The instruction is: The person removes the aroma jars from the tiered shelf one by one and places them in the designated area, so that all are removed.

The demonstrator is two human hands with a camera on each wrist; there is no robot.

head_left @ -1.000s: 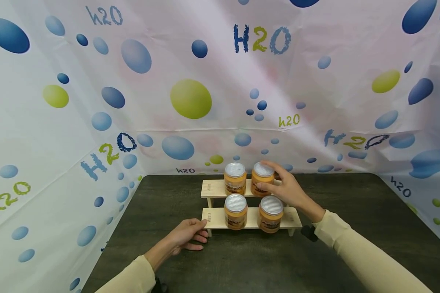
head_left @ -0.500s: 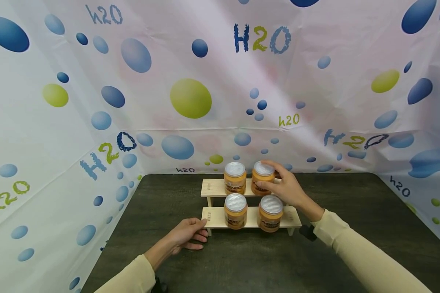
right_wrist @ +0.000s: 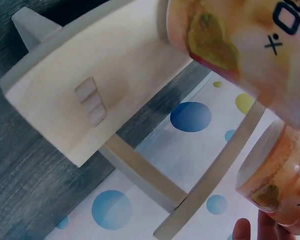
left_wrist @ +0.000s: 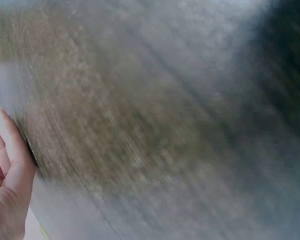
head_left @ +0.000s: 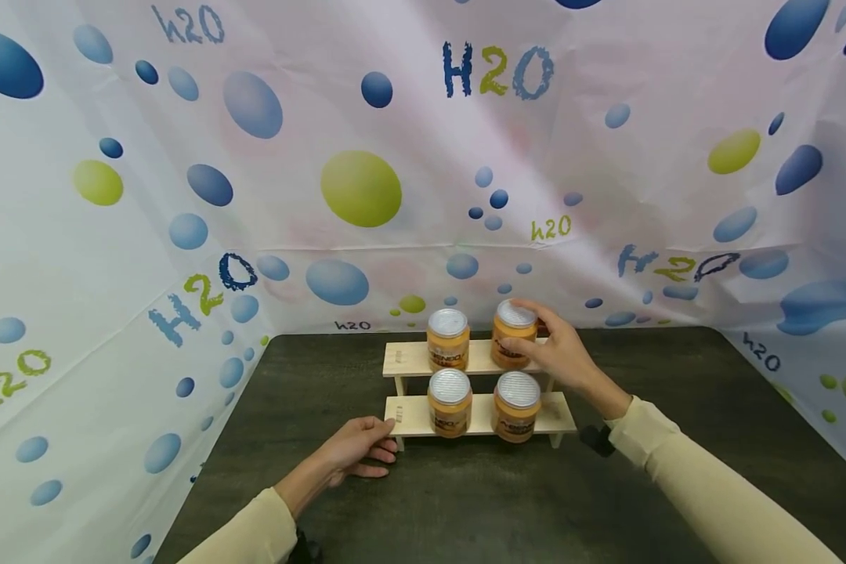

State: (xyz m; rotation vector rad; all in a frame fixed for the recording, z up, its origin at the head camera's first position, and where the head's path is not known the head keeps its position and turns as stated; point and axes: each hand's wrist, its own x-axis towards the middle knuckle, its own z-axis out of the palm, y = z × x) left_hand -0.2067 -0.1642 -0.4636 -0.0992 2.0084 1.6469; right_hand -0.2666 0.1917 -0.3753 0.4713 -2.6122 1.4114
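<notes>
A jar (head_left: 511,331) is pinched by the right hand (head_left: 560,350) at the right of the upper shelf (head_left: 405,358), centre right of the frame; whether its base is borne by the wood cannot be told. The left hand (head_left: 359,450) is placed at the left end of the lower shelf (head_left: 414,417), its thumb against the board; whether the edge is pinched cannot be told.

The jar is judged rigid and, if filled, moderately heavy; its contents are not shown. Its shiny wall may be slippery, and dents or cracks could be risked by a drop. It is best gripped around the body, below the silver lid (head_left: 515,313), with the neighbouring jar (head_left: 448,345) left untouched. The thin shelves are likely stiff but light and easily shifted, so steadying is advised.
</notes>
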